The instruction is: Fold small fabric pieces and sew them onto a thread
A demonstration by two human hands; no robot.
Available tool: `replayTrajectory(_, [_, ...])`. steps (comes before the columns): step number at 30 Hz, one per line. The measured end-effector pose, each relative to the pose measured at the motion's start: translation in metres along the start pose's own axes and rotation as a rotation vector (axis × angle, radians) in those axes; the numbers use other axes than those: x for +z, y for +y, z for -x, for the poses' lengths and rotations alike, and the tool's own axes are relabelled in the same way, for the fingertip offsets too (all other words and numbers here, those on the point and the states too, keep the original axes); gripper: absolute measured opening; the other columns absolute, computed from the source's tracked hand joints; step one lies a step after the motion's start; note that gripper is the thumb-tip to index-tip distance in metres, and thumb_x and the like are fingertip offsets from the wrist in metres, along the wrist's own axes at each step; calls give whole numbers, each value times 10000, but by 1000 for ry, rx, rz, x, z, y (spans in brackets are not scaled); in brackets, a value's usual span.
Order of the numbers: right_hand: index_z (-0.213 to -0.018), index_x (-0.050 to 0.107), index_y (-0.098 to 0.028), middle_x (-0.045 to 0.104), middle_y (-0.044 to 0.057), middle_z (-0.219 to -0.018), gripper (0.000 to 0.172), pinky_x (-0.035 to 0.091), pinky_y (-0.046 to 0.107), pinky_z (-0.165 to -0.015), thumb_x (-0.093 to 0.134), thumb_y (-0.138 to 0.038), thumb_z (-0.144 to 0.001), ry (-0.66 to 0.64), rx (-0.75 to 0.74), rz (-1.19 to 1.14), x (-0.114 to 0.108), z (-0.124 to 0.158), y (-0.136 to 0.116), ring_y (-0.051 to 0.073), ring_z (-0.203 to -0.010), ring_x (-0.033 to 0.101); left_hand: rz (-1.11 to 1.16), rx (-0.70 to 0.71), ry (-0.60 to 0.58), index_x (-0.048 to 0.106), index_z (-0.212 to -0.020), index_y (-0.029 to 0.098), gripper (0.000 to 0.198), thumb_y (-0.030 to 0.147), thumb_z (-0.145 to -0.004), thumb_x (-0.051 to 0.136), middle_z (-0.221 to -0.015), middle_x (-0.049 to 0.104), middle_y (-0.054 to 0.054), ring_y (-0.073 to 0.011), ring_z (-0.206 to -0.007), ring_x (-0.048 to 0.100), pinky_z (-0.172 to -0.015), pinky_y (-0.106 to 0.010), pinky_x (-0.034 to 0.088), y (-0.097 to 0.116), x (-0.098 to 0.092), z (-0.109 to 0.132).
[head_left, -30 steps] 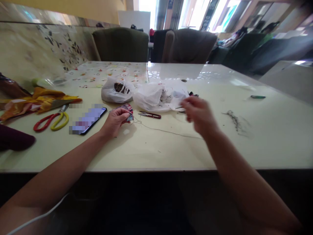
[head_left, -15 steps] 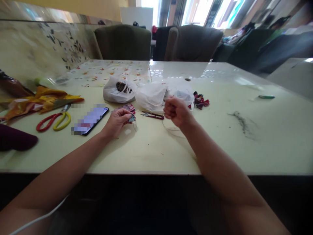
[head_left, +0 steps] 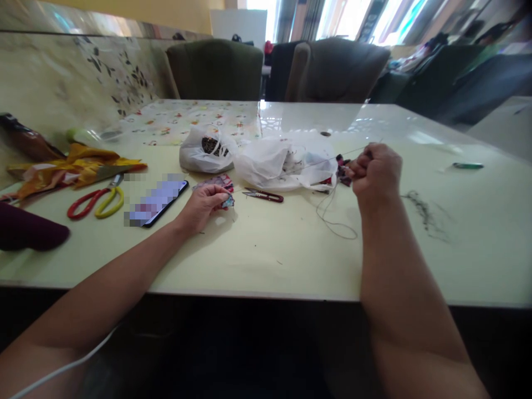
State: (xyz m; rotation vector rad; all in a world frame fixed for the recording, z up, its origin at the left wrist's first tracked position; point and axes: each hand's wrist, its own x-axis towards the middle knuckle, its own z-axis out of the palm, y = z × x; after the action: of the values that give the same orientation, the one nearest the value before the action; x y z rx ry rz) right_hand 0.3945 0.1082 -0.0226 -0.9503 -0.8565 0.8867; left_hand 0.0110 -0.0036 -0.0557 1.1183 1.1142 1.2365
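Note:
Between the thumb and fingers of my left hand (head_left: 205, 205) is a small blue patterned piece of fabric (head_left: 227, 201). My right hand (head_left: 376, 169) is closed in a fist, raised above the table to the right, gripping a thin thread (head_left: 338, 157) that runs taut toward the fabric. A slack loop of thread hangs below that fist; whether a needle is in the fingers I cannot tell. Thread snips (head_left: 265, 195) with dark red handles lie just right of my left hand. Behind that hand is a red and white patterned cloth piece (head_left: 218, 182).
White plastic bags (head_left: 266, 163) stand mid-table, one holding dark filling (head_left: 211, 146). Dark red fabric bits (head_left: 343, 176) lie beside them. On the left are red-and-yellow scissors (head_left: 97, 202), a phone (head_left: 160, 202) and yellow cloth (head_left: 78, 163). Loose thread ends (head_left: 421, 208) and a green object (head_left: 468, 165) lie right.
My right hand has moved up and to the right, drawing the thread out long from the fabric. My left hand stays nearly in place, still pinching the fabric.

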Motion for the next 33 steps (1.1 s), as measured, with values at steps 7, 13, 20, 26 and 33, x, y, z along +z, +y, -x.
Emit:
replayTrajectory(7, [-804,512,-238,455,-66,-604,144,296,280,-524,624,-222,-893,-201,-326,292,66,73,0,87,-502,402,29,43,6,732,-774,165,307,333,-602,922,-771,697,-25,-128,-696,613,-689,-269,533,2,3,3])
replayTrajectory(13, [-745,645,-185,547,7,-795,96,402,295,-707,658,-178,-839,-677,-389,508,104,141,21,130,-730,494,-35,67,-3,738,-789,163,285,333,-631,904,-758,704,-28,-130,-655,608,-687,-288,532,2,8,8])
replayTrajectory(20, [-787,693,-190,562,-1,-775,96,368,278,-690,668,-225,-872,-747,-331,578,115,167,32,125,-705,480,-67,90,-57,749,-822,160,244,320,-680,866,-762,709,-28,-139,-667,625,-720,-309,537,3,11,13])
replayTrajectory(26, [-797,688,-185,577,-3,-775,94,353,277,-679,655,-210,-881,-737,-311,592,115,169,31,117,-675,468,-44,85,-87,755,-820,156,230,311,-689,864,-759,711,-28,-131,-667,624,-711,-293,527,4,14,15])
replayTrajectory(33, [-800,665,-188,583,-5,-720,94,342,279,-662,621,-200,-882,-754,-324,630,116,171,30,124,-658,458,-84,112,-80,751,-824,164,233,330,-701,857,-747,700,-23,-139,-666,620,-707,-299,527,1,13,14])
